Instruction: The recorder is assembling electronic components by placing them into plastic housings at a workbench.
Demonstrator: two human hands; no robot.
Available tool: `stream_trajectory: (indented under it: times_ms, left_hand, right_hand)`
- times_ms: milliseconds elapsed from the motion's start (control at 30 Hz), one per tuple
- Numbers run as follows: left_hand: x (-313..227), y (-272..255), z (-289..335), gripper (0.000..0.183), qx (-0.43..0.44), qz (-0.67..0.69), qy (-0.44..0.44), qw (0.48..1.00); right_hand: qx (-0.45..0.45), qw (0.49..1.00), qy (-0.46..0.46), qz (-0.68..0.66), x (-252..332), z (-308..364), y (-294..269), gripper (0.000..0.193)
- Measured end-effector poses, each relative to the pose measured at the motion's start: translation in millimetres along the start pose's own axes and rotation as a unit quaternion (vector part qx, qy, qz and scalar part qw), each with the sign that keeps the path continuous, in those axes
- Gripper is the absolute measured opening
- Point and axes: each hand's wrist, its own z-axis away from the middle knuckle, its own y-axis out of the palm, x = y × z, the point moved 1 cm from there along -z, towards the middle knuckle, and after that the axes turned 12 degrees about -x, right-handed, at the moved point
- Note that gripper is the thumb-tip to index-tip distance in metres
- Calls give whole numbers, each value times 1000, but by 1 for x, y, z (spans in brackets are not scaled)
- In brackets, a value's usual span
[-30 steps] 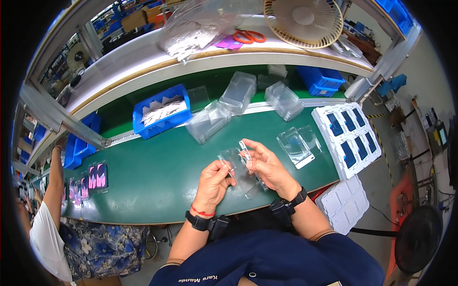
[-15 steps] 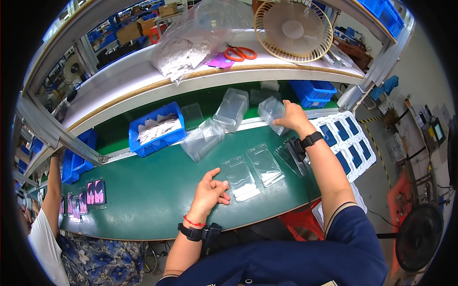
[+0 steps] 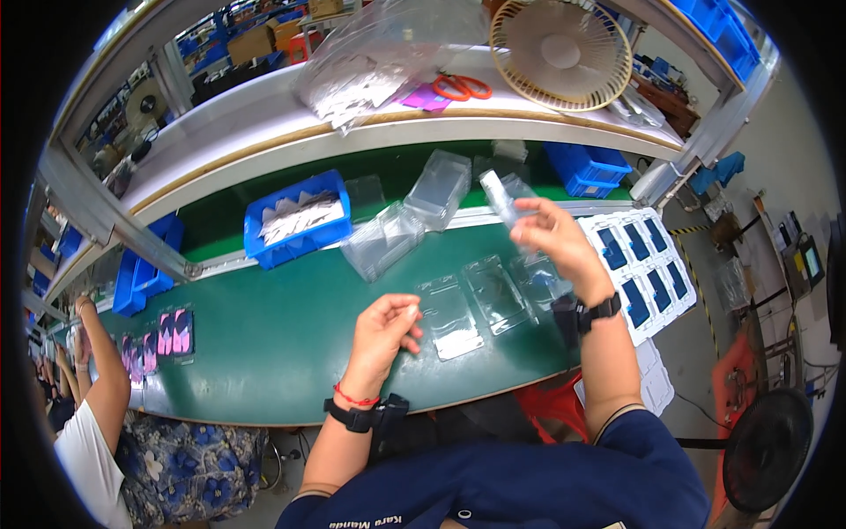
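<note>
Your right hand [image 3: 555, 231] has drawn back a little from the right-hand pile [image 3: 522, 186] of clear plastic pieces, and a clear case [image 3: 498, 196] has come up with it, tilted and catching the light. To my eye that means the grasp on one more piece is made, so the work has gone from reaching to carrying. Your right fingers and thumb pinch the near end of that case, which is in the air in front of its pile. Your left hand [image 3: 385, 326] has curled its fingers in more than before; it looks loosely bent and empty, just beside the leftmost laid-out case (whether a fingertip touches its edge, I cannot tell). Counting what you have: one case in your right hand, and three cases [image 3: 449, 317] lying in a row on the green surface [image 3: 264, 335], the rightmost partly behind your wrist. Beyond them are two more piles, a left pile [image 3: 383, 242] and a middle pile [image 3: 438, 189], their layers too closely nested to count. You also have one blue bin [image 3: 252, 236] of white cards [image 3: 304, 216], and one white tray [image 3: 656, 322] holding six dark blue pieces [image 3: 634, 300].
</note>
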Motion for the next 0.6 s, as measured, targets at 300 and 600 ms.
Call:
stream_trajectory:
  times_ms: [300, 600]
  left_hand:
    - [-11, 5, 6, 11, -20, 138, 71, 988]
    - [-5, -33, 8, 8, -35, 219, 39, 974]
  right_hand:
    - [61, 978, -98, 172, -9, 82, 104, 65]
    - [109, 989, 66, -71, -26, 75, 105, 67]
